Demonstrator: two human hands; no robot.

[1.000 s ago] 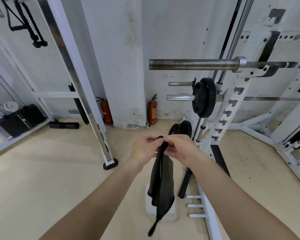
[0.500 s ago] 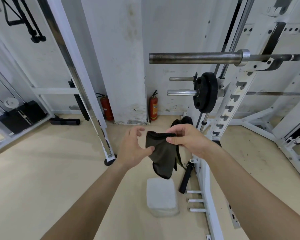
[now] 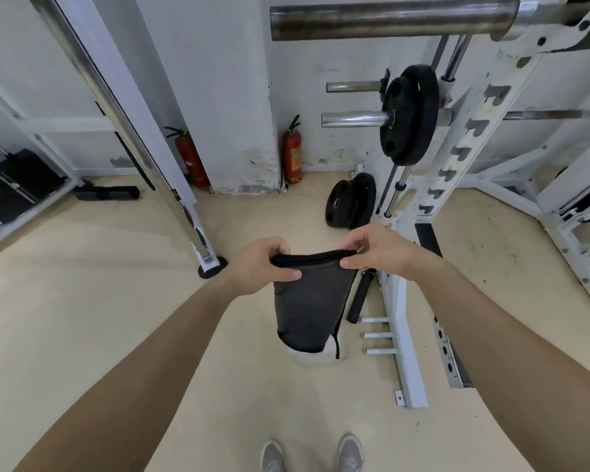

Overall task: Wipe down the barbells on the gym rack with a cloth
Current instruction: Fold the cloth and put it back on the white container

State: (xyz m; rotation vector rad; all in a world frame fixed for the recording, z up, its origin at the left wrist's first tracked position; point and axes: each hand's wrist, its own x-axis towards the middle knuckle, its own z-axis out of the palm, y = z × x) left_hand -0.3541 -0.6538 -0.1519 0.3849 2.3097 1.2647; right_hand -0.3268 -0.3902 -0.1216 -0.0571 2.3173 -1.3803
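Note:
A dark grey cloth (image 3: 309, 301) hangs flat in front of me, held by its top edge. My left hand (image 3: 264, 264) pinches the left corner and my right hand (image 3: 377, 255) pinches the right corner. The top barbell (image 3: 389, 20) rests on the white rack (image 3: 470, 137) high above my hands, its bare steel sleeve pointing left. A second bar (image 3: 353, 119) lower down carries a black weight plate (image 3: 409, 114). Both hands are well below and in front of the bars.
Black plates (image 3: 351, 201) lean on the floor by the rack foot. Two red fire extinguishers (image 3: 293, 155) stand against the wall pillar. A slanted chrome rail (image 3: 116, 107) crosses at left. A pale block (image 3: 315, 356) and a black roller (image 3: 360, 298) lie under the cloth.
The cloth went from a bunched strip to a spread sheet; my left hand regripped its left corner. The view moved closer to the rack and tilted down.

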